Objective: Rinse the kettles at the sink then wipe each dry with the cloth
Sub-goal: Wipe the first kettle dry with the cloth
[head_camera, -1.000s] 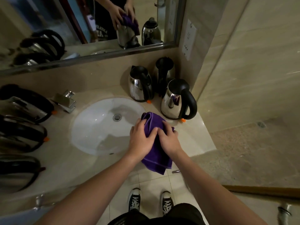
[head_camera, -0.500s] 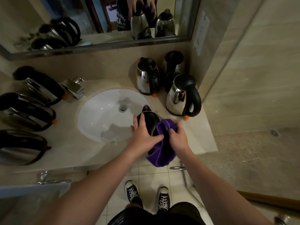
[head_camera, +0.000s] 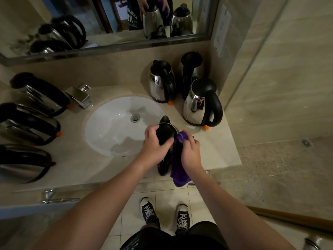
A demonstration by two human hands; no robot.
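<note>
The left hand (head_camera: 155, 143) grips a shiny kettle (head_camera: 166, 131) with a black lid, at the near right edge of the sink (head_camera: 108, 130). The right hand (head_camera: 191, 153) squeezes a purple cloth (head_camera: 178, 175) against it. Hands and cloth hide the kettle's body. Three more kettles (head_camera: 200, 103) stand behind.

kettles (head_camera: 201, 103): 7, back one partly hidden | cloth (head_camera: 178, 170): 1 | sink (head_camera: 111, 130): 1 | faucet (head_camera: 79, 96): 1

mirrored letters "AT" on reflected shirt (head_camera: 133, 18)
</note>
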